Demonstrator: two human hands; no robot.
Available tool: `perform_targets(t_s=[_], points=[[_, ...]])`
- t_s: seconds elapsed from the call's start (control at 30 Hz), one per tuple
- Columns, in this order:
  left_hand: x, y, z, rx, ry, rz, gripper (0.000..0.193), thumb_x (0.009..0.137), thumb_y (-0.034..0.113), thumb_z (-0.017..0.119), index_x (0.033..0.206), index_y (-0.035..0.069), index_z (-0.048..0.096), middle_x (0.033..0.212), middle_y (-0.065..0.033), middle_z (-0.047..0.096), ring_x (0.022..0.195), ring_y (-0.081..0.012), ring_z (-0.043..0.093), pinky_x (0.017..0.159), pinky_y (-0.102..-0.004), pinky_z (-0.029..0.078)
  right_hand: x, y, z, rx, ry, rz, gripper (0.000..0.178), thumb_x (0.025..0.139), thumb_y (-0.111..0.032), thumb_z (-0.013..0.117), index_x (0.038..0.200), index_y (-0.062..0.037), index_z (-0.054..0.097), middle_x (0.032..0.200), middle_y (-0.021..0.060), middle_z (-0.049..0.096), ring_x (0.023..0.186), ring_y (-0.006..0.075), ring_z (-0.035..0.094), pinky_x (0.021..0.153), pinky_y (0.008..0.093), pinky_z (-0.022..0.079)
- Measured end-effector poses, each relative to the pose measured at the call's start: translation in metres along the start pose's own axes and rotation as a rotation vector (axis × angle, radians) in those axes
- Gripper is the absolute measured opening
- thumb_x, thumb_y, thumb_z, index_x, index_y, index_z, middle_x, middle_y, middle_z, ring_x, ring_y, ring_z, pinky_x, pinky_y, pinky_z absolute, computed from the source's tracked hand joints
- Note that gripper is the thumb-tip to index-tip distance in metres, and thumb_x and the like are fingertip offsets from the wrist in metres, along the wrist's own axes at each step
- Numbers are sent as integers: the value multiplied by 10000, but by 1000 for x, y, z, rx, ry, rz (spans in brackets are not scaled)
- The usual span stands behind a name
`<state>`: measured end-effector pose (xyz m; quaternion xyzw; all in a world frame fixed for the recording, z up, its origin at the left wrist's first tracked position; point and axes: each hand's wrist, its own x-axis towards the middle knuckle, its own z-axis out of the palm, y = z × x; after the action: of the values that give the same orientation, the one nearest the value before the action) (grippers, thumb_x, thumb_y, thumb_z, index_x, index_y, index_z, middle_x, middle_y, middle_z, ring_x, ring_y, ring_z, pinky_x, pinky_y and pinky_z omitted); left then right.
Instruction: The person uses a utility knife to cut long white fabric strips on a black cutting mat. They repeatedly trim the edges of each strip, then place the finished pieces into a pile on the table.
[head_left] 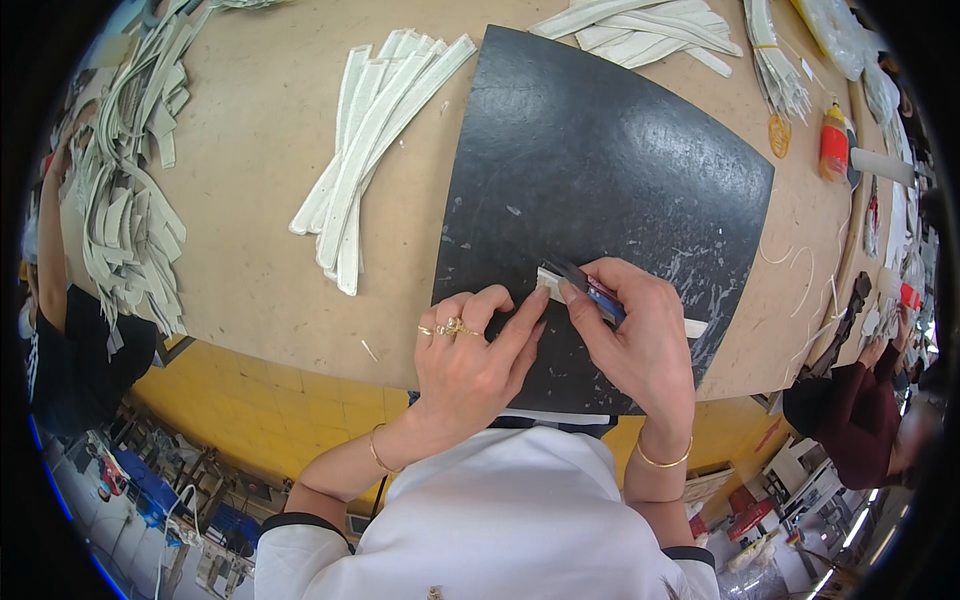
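Observation:
A black sheet (600, 150) lies on the tan table in front of me. On its near part is a narrow white strip (696, 327) that runs under my right hand. My left hand (468, 345) presses the strip's left end to the sheet with its index finger and thumb, the other fingers curled. Closed around a small blue-handled cutter (606, 303) is my right hand (640, 335). The cutter's dark tip lies over the strip's left end, close to my left index fingertip. My right fingers hide the middle of the strip.
White strips (370, 150) lie crossed left of the sheet, with more strips (650, 30) behind it. A heap of strips (130, 200) covers the far left. At right stands a red-and-yellow bottle (833, 143). Other people sit at both sides.

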<state>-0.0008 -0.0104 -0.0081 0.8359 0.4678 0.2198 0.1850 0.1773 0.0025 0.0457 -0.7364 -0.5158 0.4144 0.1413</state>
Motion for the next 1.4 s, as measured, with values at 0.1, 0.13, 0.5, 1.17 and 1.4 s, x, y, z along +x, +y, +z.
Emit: perform_targets(t_s=[0.1, 0.13, 0.5, 1.17, 1.4], points=[[0, 0, 0, -8, -2, -1, 389, 781, 179, 778, 1167, 172, 722, 998, 13, 524, 864, -181, 530, 752, -344, 358, 0, 0, 1, 18, 0, 28, 139, 848, -113, 678, 881, 22, 671, 739, 126, 641, 589, 266, 608, 585, 367, 464], [1, 0, -1, -13, -8, -3, 391, 780, 178, 780, 1166, 172, 722, 999, 13, 523, 865, -181, 530, 751, -344, 358, 0, 0, 1, 20, 11, 17, 140, 848, -115, 679, 876, 22, 668, 737, 127, 640, 588, 266, 608, 584, 367, 464], [4, 0, -3, -36, -28, -6, 362, 790, 167, 774, 1149, 159, 726, 958, 8, 537, 823, -173, 543, 718, -334, 367, -3, 2, 6, 24, 67, 23, 142, 845, -125, 690, 876, 12, 671, 756, 130, 656, 592, 275, 615, 580, 371, 471], [7, -5, -2, -3, -3, 50, 444, 806, 192, 773, 1232, 111, 675, 1001, -18, 553, 772, -178, 541, 671, -330, 392, 1, 10, 4, 26, 43, -94, 140, 864, -108, 702, 878, 26, 666, 696, 118, 608, 578, 231, 560, 563, 336, 425], [11, -1, -2, 81, -43, 85, 433, 802, 202, 761, 1216, 101, 683, 978, -10, 538, 731, -164, 515, 645, -322, 392, 2, 8, 3, 10, 43, -71, 155, 866, -122, 703, 868, 27, 663, 671, 120, 602, 559, 236, 552, 555, 338, 423]])
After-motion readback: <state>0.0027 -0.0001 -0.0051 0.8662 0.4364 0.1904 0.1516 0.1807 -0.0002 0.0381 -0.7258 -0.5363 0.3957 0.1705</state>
